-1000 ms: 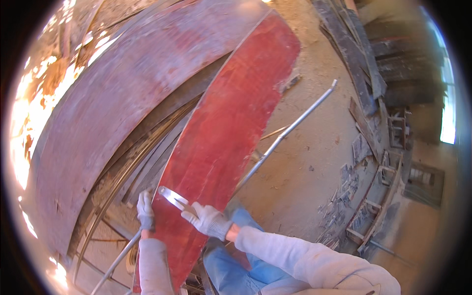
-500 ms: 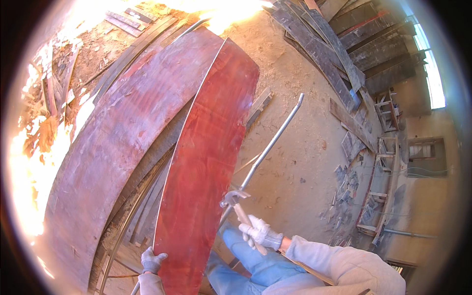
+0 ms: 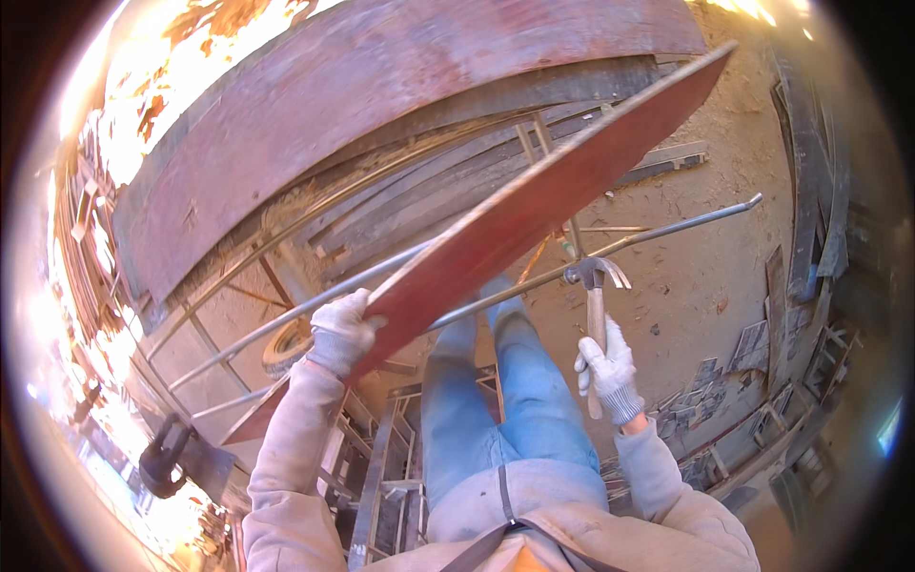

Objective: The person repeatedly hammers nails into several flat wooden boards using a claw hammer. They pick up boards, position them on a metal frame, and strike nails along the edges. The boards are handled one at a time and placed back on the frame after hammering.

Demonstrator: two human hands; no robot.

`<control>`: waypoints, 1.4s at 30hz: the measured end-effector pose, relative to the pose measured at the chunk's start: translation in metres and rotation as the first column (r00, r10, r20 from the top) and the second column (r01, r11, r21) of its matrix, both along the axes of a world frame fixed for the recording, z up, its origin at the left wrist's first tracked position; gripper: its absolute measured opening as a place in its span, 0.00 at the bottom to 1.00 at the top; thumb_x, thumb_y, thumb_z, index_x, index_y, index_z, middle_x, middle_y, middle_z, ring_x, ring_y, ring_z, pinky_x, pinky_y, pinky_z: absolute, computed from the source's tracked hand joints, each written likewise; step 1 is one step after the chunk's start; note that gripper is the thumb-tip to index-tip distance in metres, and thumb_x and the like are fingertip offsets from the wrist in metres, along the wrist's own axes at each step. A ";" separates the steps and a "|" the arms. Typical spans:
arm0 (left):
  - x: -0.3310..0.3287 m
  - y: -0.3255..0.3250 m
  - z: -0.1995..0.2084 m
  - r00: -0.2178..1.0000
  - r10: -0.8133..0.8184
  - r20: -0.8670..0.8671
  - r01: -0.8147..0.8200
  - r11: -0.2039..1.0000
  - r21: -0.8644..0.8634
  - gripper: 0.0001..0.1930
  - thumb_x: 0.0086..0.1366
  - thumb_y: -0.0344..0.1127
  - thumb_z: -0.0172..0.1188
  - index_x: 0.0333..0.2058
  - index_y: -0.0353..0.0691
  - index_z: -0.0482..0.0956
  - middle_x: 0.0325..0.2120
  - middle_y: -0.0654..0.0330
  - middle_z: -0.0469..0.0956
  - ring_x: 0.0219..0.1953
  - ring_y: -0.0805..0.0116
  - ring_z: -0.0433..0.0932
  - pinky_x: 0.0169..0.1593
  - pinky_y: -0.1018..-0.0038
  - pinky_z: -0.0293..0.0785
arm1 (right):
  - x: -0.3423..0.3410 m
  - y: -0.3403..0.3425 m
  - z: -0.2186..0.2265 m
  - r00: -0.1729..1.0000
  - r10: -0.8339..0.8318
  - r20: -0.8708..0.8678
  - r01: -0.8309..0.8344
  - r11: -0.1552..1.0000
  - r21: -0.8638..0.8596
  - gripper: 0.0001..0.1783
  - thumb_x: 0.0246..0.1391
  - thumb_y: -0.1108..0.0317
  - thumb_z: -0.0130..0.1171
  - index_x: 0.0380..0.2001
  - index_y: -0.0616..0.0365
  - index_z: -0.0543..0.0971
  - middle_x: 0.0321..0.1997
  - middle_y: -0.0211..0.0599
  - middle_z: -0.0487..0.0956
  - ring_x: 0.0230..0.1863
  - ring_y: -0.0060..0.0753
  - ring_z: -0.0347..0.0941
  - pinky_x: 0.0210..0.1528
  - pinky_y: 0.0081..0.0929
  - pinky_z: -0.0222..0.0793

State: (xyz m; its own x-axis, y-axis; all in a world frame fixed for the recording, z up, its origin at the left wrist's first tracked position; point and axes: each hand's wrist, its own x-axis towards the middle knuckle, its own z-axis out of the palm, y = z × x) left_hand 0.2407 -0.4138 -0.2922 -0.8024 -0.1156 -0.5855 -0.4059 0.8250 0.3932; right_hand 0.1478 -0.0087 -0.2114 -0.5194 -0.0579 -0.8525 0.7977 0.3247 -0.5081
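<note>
A long red board point(image 3: 548, 205) runs diagonally across the middle, tilted so that its narrow edge and part of its red face show. My left hand point(image 3: 343, 329), in a pale work glove, is closed around the board's upper edge near its lower-left end. In my gloved right hand point(image 3: 608, 367) is a claw hammer point(image 3: 596, 310), gripped by its wooden handle. The hammer's head points away from me, with its claw to the right, and overlaps a metal pipe rail point(image 3: 658, 232) in view. Whether the two touch, I cannot tell. The hammer appears apart from the board.
A large, worn reddish panel point(image 3: 400, 105) spans the far side, with dark planks point(image 3: 457, 172) below it. Metal rails point(image 3: 295, 310) and a tyre point(image 3: 288, 345) lie to the left. A black handle-like object point(image 3: 167, 458) is at lower left; planks point(image 3: 810, 181) lie at the right.
The red board has swung from showing its broad face to nearly edge-on. My left hand now sits higher on its edge. The view has turned; the hammer stays in my right hand.
</note>
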 end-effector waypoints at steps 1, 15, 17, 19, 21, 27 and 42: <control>0.004 0.009 0.015 0.986 -0.004 -0.164 0.006 1.000 0.008 0.15 0.57 0.35 0.69 0.44 0.45 0.82 0.31 0.54 0.83 0.36 0.49 0.83 0.40 0.55 0.79 | 0.003 -0.002 0.014 0.999 0.016 -0.031 -0.016 1.000 -0.016 0.26 0.70 0.67 0.54 0.68 0.57 0.66 0.29 0.37 0.80 0.16 0.22 0.70 0.17 0.23 0.71; 0.093 0.058 0.001 0.882 -0.069 -0.466 0.031 0.996 -0.087 0.18 0.54 0.30 0.60 0.46 0.39 0.81 0.36 0.56 0.79 0.42 0.55 0.79 0.45 0.63 0.77 | 0.012 -0.092 0.139 0.909 0.365 -0.198 -0.416 0.813 -0.407 0.26 0.59 0.57 0.72 0.50 0.61 0.72 0.57 0.66 0.78 0.50 0.55 0.84 0.54 0.46 0.81; 0.110 0.065 -0.005 0.899 -0.060 -0.435 0.027 0.996 -0.081 0.18 0.55 0.30 0.60 0.46 0.39 0.81 0.37 0.56 0.79 0.43 0.55 0.79 0.46 0.63 0.77 | 0.011 -0.112 0.137 0.600 0.671 -0.435 -0.754 0.656 -0.028 0.21 0.61 0.56 0.69 0.44 0.60 0.76 0.53 0.56 0.81 0.51 0.47 0.84 0.57 0.42 0.78; 0.125 0.071 -0.010 0.932 -0.050 -0.358 0.029 0.998 -0.062 0.20 0.55 0.32 0.60 0.49 0.39 0.80 0.42 0.55 0.80 0.48 0.55 0.79 0.52 0.61 0.75 | 0.003 -0.124 0.131 0.042 0.827 -0.561 -0.863 0.312 0.396 0.17 0.64 0.57 0.66 0.41 0.60 0.77 0.48 0.52 0.82 0.50 0.44 0.83 0.54 0.41 0.79; 0.142 0.074 -0.016 0.943 -0.051 -0.330 0.024 0.996 -0.086 0.23 0.55 0.32 0.60 0.52 0.37 0.79 0.47 0.52 0.80 0.52 0.53 0.78 0.56 0.59 0.74 | -0.010 -0.131 0.121 -0.208 0.783 -0.587 -0.745 0.262 0.614 0.15 0.67 0.57 0.62 0.38 0.60 0.78 0.43 0.50 0.81 0.50 0.43 0.82 0.51 0.39 0.79; 0.193 0.092 -0.047 0.980 -0.024 -0.195 0.017 0.999 -0.037 0.33 0.54 0.31 0.60 0.61 0.32 0.73 0.60 0.45 0.75 0.63 0.48 0.74 0.67 0.55 0.67 | -0.042 -0.159 0.046 0.769 0.048 -0.637 -0.436 0.768 -0.469 0.14 0.74 0.62 0.51 0.35 0.60 0.76 0.34 0.37 0.78 0.43 0.33 0.80 0.44 0.29 0.76; 0.230 0.115 -0.081 0.970 0.242 0.032 -0.242 0.939 0.245 0.31 0.60 0.35 0.58 0.63 0.35 0.73 0.63 0.42 0.73 0.66 0.43 0.72 0.69 0.52 0.66 | 0.096 -0.260 -0.050 -0.074 0.987 -0.139 -0.997 -0.077 -0.014 0.26 0.59 0.41 0.60 0.46 0.49 0.88 0.42 0.48 0.87 0.42 0.42 0.84 0.49 0.35 0.78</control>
